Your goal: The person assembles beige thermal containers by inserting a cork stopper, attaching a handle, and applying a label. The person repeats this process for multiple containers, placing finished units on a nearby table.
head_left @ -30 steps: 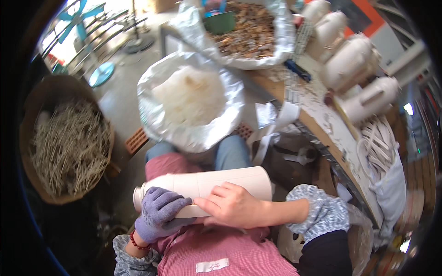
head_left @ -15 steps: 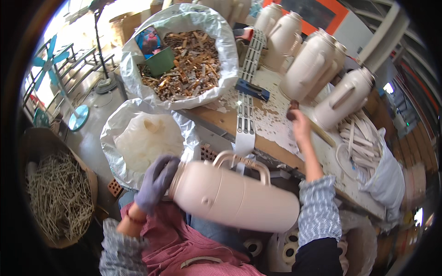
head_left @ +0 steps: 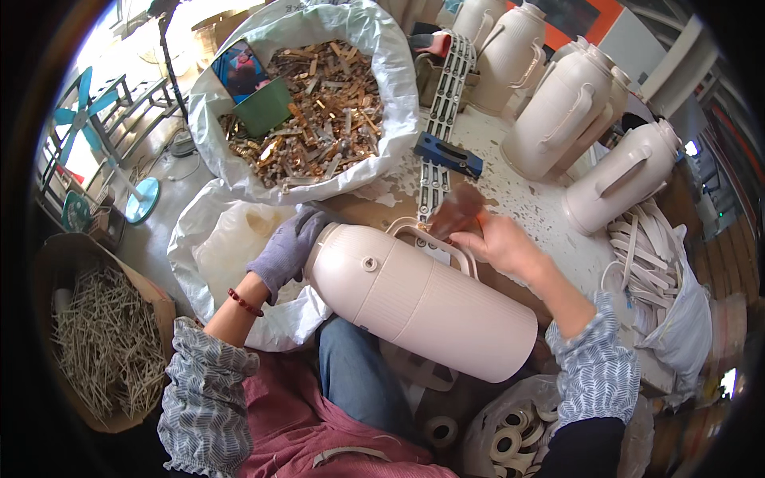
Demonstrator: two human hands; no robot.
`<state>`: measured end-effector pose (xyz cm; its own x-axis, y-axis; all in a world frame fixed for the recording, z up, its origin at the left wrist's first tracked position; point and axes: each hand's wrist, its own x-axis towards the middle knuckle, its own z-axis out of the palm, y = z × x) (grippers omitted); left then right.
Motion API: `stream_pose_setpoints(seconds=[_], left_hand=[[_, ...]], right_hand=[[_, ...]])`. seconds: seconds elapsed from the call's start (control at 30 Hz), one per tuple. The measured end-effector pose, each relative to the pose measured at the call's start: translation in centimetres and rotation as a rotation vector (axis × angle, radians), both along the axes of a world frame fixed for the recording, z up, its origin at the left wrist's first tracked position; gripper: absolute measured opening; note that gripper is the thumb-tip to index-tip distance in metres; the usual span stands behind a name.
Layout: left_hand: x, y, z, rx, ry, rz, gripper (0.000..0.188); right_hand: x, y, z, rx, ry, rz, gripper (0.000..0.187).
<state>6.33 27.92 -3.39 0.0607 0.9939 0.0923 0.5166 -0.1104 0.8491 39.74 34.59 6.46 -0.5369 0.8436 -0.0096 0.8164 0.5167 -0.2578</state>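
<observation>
A pale pink thermos flask (head_left: 430, 299) lies tilted across my lap, its neck end to the left and its handle (head_left: 466, 259) facing the table. My left hand (head_left: 291, 243), in a grey-purple glove, is closed around the neck end. Bare, my right hand (head_left: 506, 247) is closed by the flask's handle and grips a mallet. The mallet's reddish-brown head (head_left: 458, 213) is smeared by motion, and its wooden handle is hidden now. Beyond it, a strip of metal clips (head_left: 434, 179) runs over the table under a blue block (head_left: 448, 154).
More flasks (head_left: 558, 111) stand at the table's right. A sack of metal pieces (head_left: 398, 103) sits far left, with a bag of clear plastic (head_left: 187, 255) nearer. Handle strips fill a white sack (head_left: 685, 295) at right. A box of thin sticks (head_left: 151, 299) stands left; rings (head_left: 506, 442) lie below.
My right hand has swung left with the mallet, from above the table to the flask's handle. The flask has turned a little, and my left hand has moved up with its neck.
</observation>
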Motion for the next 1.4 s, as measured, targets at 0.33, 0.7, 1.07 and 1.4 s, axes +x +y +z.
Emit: stream_pose_setpoints(seconds=[0.33,0.7,1.07,1.4], left_hand=[[-3.3,1.6,-3.3,-0.097,0.069,0.026,0.044],[-8.6,-6.5,-10.5,0.210,0.150,-0.142,0.056],[-1.2,-18.1,-5.6,-0.179,-0.346,0.384,0.041],[-2.4,-23.5,-6.7,0.065,-0.211,0.145,0.024]], right_hand=[[6.8,5.7,-3.0,0.305,-0.124,-0.074,0.044],[40.3,-41.0,-30.5,-0.061,-0.028,-1.059,0.016],[35.9,-48.5,-37.8,-0.577,-0.325,-0.731,0.101],[20.9,-34.5,-14.7,0.117,1.004,-0.561,0.045]])
